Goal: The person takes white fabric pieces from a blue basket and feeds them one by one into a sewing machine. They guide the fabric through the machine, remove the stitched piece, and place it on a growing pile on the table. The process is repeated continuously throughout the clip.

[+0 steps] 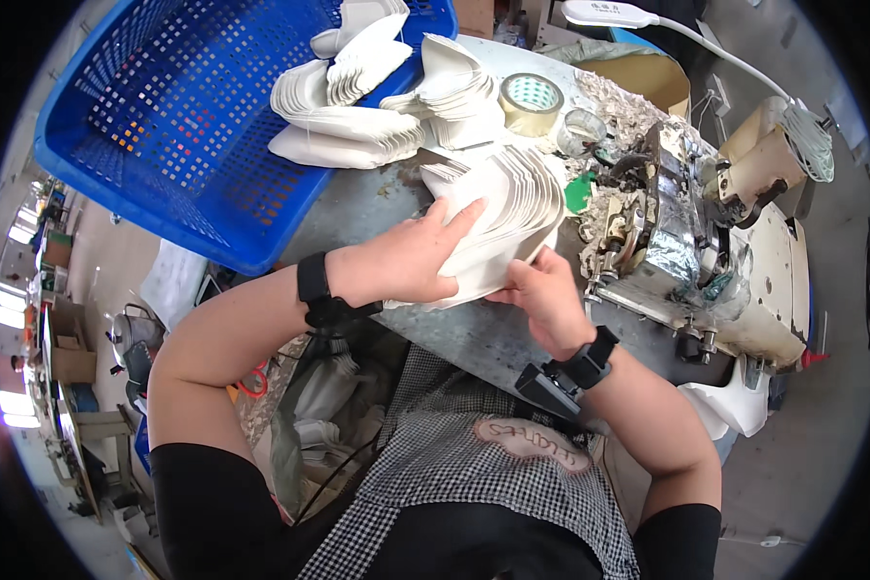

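A fanned stack of white curved cut pieces point(520, 198), which look like shoe parts, lies on the grey table in front of me. My left hand point(411, 253) rests on its left side with fingers spread, pressing on the top piece. At the stack's near right edge, my right hand point(549, 302) pinches the rim of a white piece between thumb and fingers. Its fingertips are partly hidden by the piece. Just right of the stack stands a machine point(672, 227) covered with pale scraps.
A blue perforated basket point(203, 208) stands at the left, with more white stacks point(348, 135) on and beside its rim. A tape roll point(532, 101) sits behind my stack. A white lamp point(614, 14) arches over the far right. White pieces point(329, 391) lie in a sack below the table.
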A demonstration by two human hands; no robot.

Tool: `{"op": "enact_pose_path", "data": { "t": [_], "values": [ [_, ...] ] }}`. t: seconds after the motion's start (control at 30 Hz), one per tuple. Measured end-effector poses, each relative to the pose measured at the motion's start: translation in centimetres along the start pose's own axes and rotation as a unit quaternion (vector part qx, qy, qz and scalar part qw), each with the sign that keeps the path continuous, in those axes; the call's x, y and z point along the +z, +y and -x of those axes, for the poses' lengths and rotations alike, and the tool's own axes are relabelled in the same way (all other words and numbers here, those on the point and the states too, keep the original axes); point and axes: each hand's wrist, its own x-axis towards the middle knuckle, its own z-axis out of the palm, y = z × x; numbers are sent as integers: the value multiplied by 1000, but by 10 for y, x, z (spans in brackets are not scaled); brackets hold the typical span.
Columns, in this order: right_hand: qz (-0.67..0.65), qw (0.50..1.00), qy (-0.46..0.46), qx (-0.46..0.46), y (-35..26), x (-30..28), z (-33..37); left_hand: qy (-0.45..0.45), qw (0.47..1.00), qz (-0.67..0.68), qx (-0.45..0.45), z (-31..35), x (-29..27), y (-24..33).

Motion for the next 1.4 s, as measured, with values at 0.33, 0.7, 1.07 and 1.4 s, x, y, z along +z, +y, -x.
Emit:
{"op": "enact_pose_path", "data": {
  "t": [0.33,0.7,1.07,1.4],
  "values": [
    [102,993,53,20,-49,-30,64,144,976,-137,-87,17,6,-39],
    [382,871,108,-289,-82,-57,167,-70,886,456,-46,-16,-66,59],
    [504,701,16,-504,-83,-91,174,-173,875,446,77,-85,-43,112],
    [289,882,233,-289,-65,-103,144,-175,892,393,138,-110,-23,128]
  ]
}}
